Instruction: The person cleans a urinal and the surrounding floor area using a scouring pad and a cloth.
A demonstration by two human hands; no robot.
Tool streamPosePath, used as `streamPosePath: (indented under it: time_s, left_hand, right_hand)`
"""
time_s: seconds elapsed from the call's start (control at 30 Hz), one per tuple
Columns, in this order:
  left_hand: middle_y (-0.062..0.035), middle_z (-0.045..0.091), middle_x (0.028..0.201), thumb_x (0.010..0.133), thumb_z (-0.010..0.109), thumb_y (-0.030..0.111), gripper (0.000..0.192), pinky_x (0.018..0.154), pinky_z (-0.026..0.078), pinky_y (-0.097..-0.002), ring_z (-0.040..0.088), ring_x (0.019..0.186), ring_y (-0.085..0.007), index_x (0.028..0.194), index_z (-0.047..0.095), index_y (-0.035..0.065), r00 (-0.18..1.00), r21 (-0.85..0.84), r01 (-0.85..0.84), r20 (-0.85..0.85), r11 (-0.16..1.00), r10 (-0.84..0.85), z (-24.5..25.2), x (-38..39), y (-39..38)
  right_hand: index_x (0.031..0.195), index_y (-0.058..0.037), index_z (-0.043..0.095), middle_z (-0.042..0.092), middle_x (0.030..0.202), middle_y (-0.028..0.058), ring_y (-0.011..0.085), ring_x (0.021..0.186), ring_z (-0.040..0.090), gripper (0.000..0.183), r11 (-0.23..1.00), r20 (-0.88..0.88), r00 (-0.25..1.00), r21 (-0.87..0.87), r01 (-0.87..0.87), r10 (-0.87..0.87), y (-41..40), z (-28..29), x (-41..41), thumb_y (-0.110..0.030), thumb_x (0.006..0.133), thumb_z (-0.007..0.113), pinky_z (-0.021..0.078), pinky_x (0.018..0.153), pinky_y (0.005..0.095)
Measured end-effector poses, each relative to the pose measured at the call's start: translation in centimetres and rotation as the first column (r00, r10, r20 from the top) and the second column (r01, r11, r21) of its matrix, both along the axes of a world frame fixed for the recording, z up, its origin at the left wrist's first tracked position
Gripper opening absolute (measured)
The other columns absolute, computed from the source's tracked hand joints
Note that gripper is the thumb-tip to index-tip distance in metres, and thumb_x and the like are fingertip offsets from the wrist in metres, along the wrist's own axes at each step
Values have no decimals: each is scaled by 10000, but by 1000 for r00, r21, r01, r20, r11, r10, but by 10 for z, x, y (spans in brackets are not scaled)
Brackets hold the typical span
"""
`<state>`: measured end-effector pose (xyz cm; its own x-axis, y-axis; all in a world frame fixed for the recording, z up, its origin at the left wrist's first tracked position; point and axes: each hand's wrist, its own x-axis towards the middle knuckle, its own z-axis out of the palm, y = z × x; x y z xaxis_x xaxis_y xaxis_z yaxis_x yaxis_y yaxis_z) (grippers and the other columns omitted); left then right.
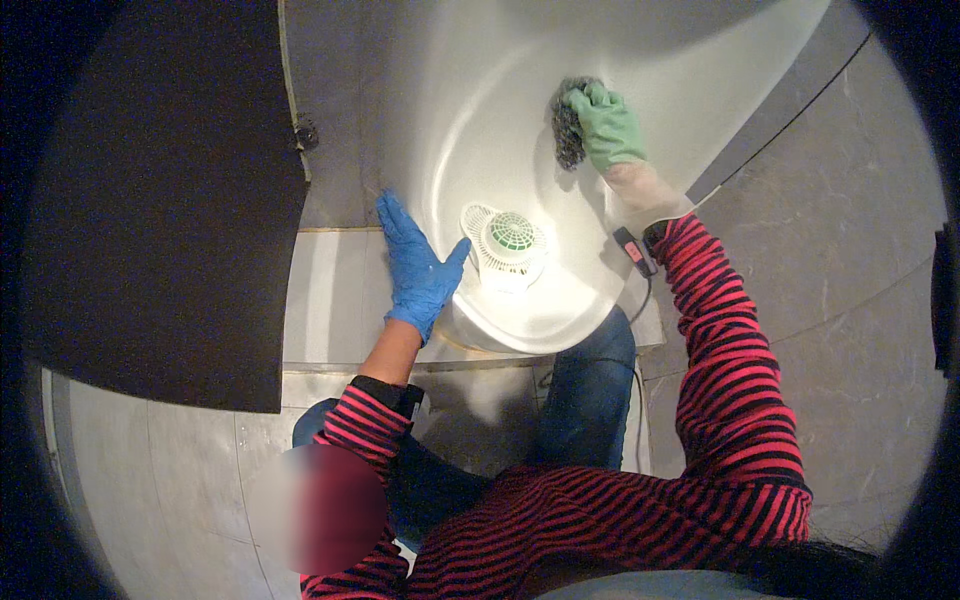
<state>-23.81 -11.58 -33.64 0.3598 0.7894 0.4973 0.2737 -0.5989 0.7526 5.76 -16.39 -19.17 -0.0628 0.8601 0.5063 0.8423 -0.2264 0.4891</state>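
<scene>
A white ceramic urinal (495,135) stands before me. My right hand (609,129), in a green rubber glove with a pale translucent cuff, grips a dark grey scouring pad (568,139) and presses it to the inner wall. My left hand (421,268), in a blue disposable glove, rests against the urinal's left rim with thumb apart from the fingers. The thumb tip is close beside a white plastic urinal screen (504,251) with a green-filled grid dome, which lies in the bowl.
A dark partition panel (165,210) stands to the left, with a fixing at its edge. Grey tiled wall (810,240) is on the right. A small cabled device (635,252) sits by my right wrist. My knees straddle the bowl's front, above a raised tiled ledge (330,300).
</scene>
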Motion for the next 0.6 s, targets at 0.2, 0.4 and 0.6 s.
streamPosePath:
  time_s: [0.2,0.4,0.6]
  left_hand:
    - [-301,15,1478,706,743,247,1090,1137,66,-419,48,1384,-412,1417,-19,-73,998,-27,6,68,1000,-5,4,4,1]
    - [-297,24,1479,713,726,226,1066,1136,67,-422,49,1386,-407,1417,-16,-74,997,-22,-23,70,1000,24,-3,7,0]
    - [-292,26,1482,721,718,228,1058,1138,70,-412,49,1390,-399,1417,-19,-77,998,-45,-37,53,998,39,-3,10,0]
  right_hand:
    - [1065,-89,562,576,977,167,350,915,549,354,891,-239,947,445,-91,216,12,21,-6,-92,723,655,450,829,429]
    - [1096,-52,531,575,925,166,357,894,536,381,620,-16,941,756,-209,337,66,72,-11,-168,756,658,433,787,425]
    - [1120,-102,554,559,1041,170,346,976,542,359,920,-264,948,386,-65,178,55,-6,-46,-152,776,643,470,835,428]
